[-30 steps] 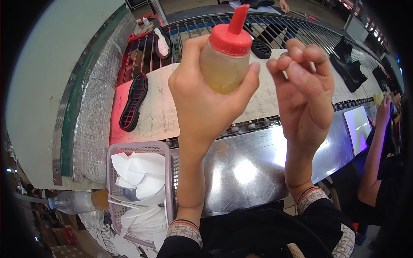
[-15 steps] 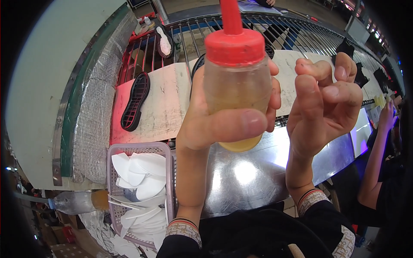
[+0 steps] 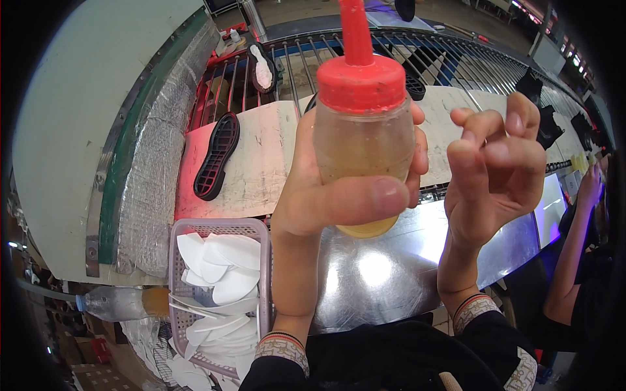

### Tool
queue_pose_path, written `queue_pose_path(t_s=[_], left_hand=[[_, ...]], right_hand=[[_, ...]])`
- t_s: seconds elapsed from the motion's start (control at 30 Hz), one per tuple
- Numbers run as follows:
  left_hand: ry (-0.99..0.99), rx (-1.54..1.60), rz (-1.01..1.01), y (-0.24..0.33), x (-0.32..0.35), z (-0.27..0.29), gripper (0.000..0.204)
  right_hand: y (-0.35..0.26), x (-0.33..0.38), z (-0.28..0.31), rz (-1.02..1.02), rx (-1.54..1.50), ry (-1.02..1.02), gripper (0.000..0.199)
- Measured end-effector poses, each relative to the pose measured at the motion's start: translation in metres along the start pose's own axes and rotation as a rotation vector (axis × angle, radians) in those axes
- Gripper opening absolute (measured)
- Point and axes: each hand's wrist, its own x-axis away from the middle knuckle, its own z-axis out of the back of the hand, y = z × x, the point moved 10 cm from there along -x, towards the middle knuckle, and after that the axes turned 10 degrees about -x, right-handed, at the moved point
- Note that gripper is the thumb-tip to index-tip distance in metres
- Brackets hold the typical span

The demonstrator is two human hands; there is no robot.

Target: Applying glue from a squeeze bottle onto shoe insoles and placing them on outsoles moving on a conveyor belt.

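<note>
A black rubber shoe sole [image 3: 217,156] is lying on the worn white work board [image 3: 261,166] at the far left, above a pale plastic basket [image 3: 175,260] that is holding white curved insole pieces [image 3: 222,264]. In the middle, the left hand [image 3: 326,195] is gripping a clear squeeze bottle of yellowish liquid with a red nozzle cap [image 3: 362,124], fingers wrapped fully round it, thumb pressing across the front, held upright close before the camera over the shiny metal bench [image 3: 391,274]. To its right, the right hand [image 3: 495,169] is hovering empty, fingers half curled. Keeping the bottle upright and the squeeze gentle would likely avoid spills.
</note>
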Motion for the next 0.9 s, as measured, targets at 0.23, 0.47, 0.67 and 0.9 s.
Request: queue_pose_path(t_s=[0.23,0.47,0.67,0.9], left_hand=[[0.185,-0.339,-0.136,0.015,0.003,0.008,0.056],[0.216,-0.506,-0.145,0.017,0.003,0.011,0.065],[0.358,-0.806,-0.249,0.026,0.003,0.007,0.055],[0.539,-1.497,-0.585,0.049,0.016,-0.022,0.056]], right_hand=[[0.000,0.000,-0.005,0.032,-0.024,-0.052,0.028],[0.002,0.003,0.007,0.022,-0.172,0.093,0.025],[0.034,0.003,-0.017,-0.427,-0.323,0.005,0.051],[0.040,0.003,-0.012,-0.523,-0.275,-0.014,0.055]])
